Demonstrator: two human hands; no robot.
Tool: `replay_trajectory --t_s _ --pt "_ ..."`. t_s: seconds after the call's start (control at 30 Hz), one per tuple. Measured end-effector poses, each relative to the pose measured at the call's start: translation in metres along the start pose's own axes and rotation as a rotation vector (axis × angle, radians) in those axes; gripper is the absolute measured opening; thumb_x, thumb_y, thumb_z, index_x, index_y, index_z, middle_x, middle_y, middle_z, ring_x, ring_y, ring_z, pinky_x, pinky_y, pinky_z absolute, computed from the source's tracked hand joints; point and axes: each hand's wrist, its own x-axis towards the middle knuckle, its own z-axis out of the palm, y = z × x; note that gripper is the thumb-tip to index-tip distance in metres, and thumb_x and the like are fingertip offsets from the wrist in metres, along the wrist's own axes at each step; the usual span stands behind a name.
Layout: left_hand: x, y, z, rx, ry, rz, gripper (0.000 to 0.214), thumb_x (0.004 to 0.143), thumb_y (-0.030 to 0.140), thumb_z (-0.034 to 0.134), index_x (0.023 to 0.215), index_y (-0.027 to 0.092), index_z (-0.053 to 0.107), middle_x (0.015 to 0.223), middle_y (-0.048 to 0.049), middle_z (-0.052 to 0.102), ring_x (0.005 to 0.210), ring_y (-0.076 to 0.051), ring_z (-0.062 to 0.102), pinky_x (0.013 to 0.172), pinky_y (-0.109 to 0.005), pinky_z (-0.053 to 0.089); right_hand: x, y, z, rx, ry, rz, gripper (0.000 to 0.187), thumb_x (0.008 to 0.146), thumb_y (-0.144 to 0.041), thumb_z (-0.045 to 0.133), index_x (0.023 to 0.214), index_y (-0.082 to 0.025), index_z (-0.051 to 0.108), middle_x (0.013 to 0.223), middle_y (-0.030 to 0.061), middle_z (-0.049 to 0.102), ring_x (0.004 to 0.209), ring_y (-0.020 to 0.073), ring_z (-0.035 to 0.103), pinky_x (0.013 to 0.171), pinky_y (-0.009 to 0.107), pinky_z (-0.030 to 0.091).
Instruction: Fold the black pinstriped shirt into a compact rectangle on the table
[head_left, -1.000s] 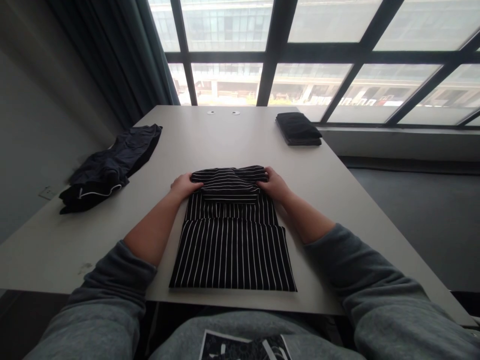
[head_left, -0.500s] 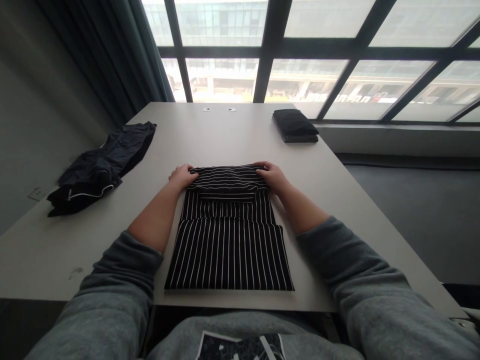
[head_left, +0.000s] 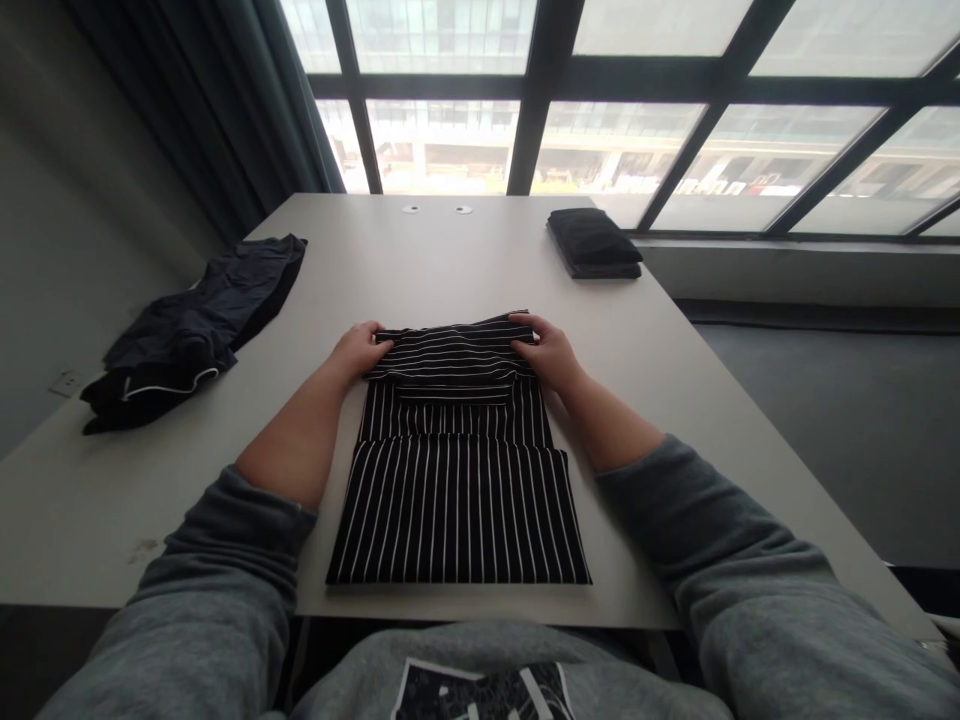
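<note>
A black garment with thin white stripes, seemingly a shirt (head_left: 459, 515), lies folded on the table in front of me. Its lower panel is flat with upright stripes; the far end is turned over, so the stripes there run crosswise. My left hand (head_left: 360, 350) grips the far left corner of that turned-over part, thumb on top. At the far right corner my right hand (head_left: 546, 350) pinches the cloth between thumb and fingers, and the edge there sits slightly raised. The undersides of both grips are hidden by cloth.
Dark crumpled clothes (head_left: 202, 320) lie along the left edge of the white table (head_left: 450, 265). A folded black stack of cloth (head_left: 594, 243) sits at the far right. Beyond the table stand large windows (head_left: 442, 140) and a dark curtain (head_left: 202, 100).
The far right corner of the striped garment has risen a little in my right hand. My left hand has shifted slightly left, still holding its corner. The view has tilted slightly.
</note>
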Motion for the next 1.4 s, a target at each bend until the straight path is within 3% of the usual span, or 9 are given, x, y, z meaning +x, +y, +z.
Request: replay_trajectory --t_s 0.1,0.27,0.43,0.57,0.73,0.97,1.1,1.23,1.4 --pt "-0.005 0.001 0.000 -0.131 -0.001 0.047 0.038 0.079 0.035 0.073 0.113 0.023 0.061 0.094 -0.0027 0.073 0.087 -0.023 0.069 0.086 -0.037 0.057 -0.001 -0.002 0.000 -0.004 -0.002 -0.004 0.057 0.077 -0.031 0.072 0.133 -0.021 0.070 0.126 0.0063 0.074 0.100 0.0226 0.073 0.102 0.043 0.061" --pt "-0.011 0.002 0.000 -0.585 -0.091 0.030 0.071 0.078 0.038 0.079 0.139 0.022 0.049 0.102 -0.0059 0.075 0.085 -0.023 0.073 0.080 -0.038 0.060 -0.004 -0.004 -0.002 0.042 0.008 -0.003 0.058 0.077 -0.032 0.074 0.133 -0.021 0.070 0.121 0.0067 0.075 0.092 0.0209 0.074 0.095 0.042 0.063" --pt "-0.010 0.000 -0.001 -0.497 0.040 0.046 0.058 0.077 0.047 0.081 0.124 0.014 0.069 0.099 -0.0100 0.076 0.089 -0.024 0.071 0.086 -0.038 0.058 -0.004 -0.007 -0.002 0.024 0.033 -0.001 0.055 0.080 -0.035 0.074 0.134 -0.022 0.071 0.123 0.0066 0.075 0.096 0.0221 0.074 0.096 0.043 0.063" --pt "-0.010 -0.001 -0.004 -0.341 0.097 0.086 0.048 0.080 0.048 0.076 0.116 0.016 0.076 0.090 -0.0073 0.076 0.084 -0.023 0.070 0.081 -0.034 0.056 -0.003 -0.008 -0.003 -0.035 0.097 -0.035 0.045 0.087 -0.036 0.068 0.127 -0.020 0.076 0.129 0.0071 0.074 0.116 0.0255 0.070 0.111 0.046 0.056" --pt "-0.010 -0.001 -0.004 -0.260 0.169 0.093 0.044 0.082 0.055 0.074 0.102 0.017 0.072 0.082 -0.0036 0.071 0.076 -0.021 0.064 0.074 -0.032 0.050 -0.001 -0.005 -0.003 -0.043 0.121 -0.025 0.044 0.086 -0.033 0.067 0.127 -0.019 0.076 0.128 0.0075 0.074 0.121 0.0265 0.068 0.115 0.047 0.052" --pt "-0.015 0.006 0.000 -0.523 0.150 0.215 0.039 0.085 0.055 0.072 0.097 0.022 0.055 0.077 0.0022 0.060 0.070 -0.016 0.056 0.067 -0.027 0.047 -0.003 -0.007 -0.006 0.037 0.141 -0.044 0.046 0.083 -0.035 0.069 0.127 -0.021 0.074 0.129 0.0071 0.073 0.120 0.0249 0.068 0.113 0.047 0.054" --pt "-0.028 0.019 -0.012 -0.592 0.138 0.247 0.039 0.083 0.052 0.075 0.096 0.023 0.053 0.077 0.0026 0.059 0.069 -0.016 0.056 0.065 -0.027 0.046 -0.009 -0.017 -0.011 0.116 0.110 -0.002 0.052 0.081 -0.036 0.074 0.132 -0.023 0.071 0.119 0.0066 0.075 0.099 0.0225 0.073 0.095 0.044 0.063" --pt "-0.049 0.031 -0.031 -0.606 0.137 0.300 0.039 0.080 0.047 0.078 0.098 0.022 0.054 0.081 0.0016 0.061 0.074 -0.016 0.059 0.070 -0.029 0.049 -0.022 -0.033 -0.016 0.177 0.133 -0.033 0.049 0.078 -0.033 0.078 0.125 -0.024 0.070 0.116 0.0053 0.074 0.089 0.0193 0.072 0.084 0.038 0.065" --pt "-0.097 0.034 -0.059 -0.584 0.125 0.407 0.034 0.081 0.043 0.078 0.096 0.022 0.055 0.099 -0.0042 0.068 0.090 -0.020 0.066 0.083 -0.033 0.056 -0.060 -0.059 -0.022 0.199 0.131 -0.129 0.063 0.077 -0.027 0.082 0.136 -0.029 0.059 0.101 0.0002 0.071 0.084 0.0151 0.069 0.076 0.030 0.062"
